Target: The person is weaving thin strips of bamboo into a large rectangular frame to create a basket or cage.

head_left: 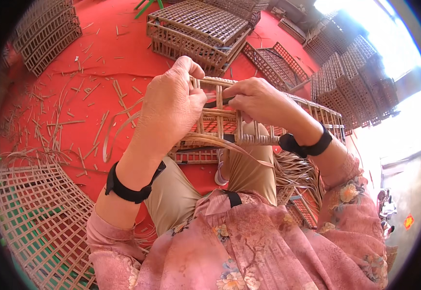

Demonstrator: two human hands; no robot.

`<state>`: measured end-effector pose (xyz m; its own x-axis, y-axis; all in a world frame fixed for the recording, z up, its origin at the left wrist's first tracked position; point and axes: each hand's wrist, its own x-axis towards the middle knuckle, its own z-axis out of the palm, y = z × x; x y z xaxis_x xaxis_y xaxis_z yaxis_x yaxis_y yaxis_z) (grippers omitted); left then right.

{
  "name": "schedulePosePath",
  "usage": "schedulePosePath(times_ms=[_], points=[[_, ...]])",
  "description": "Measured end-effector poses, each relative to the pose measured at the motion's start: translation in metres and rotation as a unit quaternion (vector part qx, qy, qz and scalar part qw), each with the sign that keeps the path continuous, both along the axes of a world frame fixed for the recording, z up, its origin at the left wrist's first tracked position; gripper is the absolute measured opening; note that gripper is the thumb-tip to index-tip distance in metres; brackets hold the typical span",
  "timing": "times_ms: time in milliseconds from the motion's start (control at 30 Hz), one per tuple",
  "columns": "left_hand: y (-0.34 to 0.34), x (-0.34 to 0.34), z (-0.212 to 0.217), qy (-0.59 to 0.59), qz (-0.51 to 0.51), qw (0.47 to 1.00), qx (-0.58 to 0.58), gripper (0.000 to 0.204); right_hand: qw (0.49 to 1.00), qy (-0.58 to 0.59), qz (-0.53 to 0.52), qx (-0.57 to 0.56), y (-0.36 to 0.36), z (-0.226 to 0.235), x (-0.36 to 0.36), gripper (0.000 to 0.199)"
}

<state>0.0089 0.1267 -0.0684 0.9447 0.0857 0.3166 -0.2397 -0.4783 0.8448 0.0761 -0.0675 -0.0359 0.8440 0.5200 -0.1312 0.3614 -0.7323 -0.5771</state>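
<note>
A woven rattan basket frame point(263, 140) lies tipped across my knees, its open lattice side toward me. My left hand point(171, 101) is closed at its left end, the forefinger bent over the top rim and the thumb against an upright. To its right, my right hand point(258, 99) is closed in a pinch at the lattice, on a thin dark strip point(213, 103) that passes between the uprights. Loose pale strips point(118, 133) trail from the basket's left side. Part of the basket is hidden behind my hands and right forearm.
Stacked woven crates point(196, 36) stand ahead, with more stacks point(355, 84) at the right. Cut scraps litter the red floor covering point(94, 58). A lattice panel point(41, 208) lies over something green at my left. A strip bundle point(297, 171) lies beside my right knee.
</note>
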Motion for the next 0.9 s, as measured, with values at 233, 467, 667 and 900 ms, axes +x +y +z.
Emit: schedulePosePath(times_ms=[233, 467, 667, 900], points=[[0.007, 0.006, -0.005, 0.037, -0.086, 0.987, -0.130, 0.018, 0.976, 0.201, 0.059, -0.050, 0.009, 0.012, 0.016, 0.022], [-0.003, 0.008, -0.003, 0.061, -0.093, 0.992, -0.062, 0.014, 0.987, 0.154, 0.028, 0.028, -0.008, 0.013, 0.015, 0.020], [-0.011, 0.012, 0.001, 0.051, -0.099, 0.994, 0.020, 0.010, 0.996, 0.013, 0.038, 0.083, -0.028, 0.023, 0.013, 0.022], [-0.011, 0.015, 0.003, 0.090, -0.114, 0.989, -0.013, 0.012, 0.991, 0.076, 0.083, 0.068, -0.034, 0.025, 0.010, 0.024]])
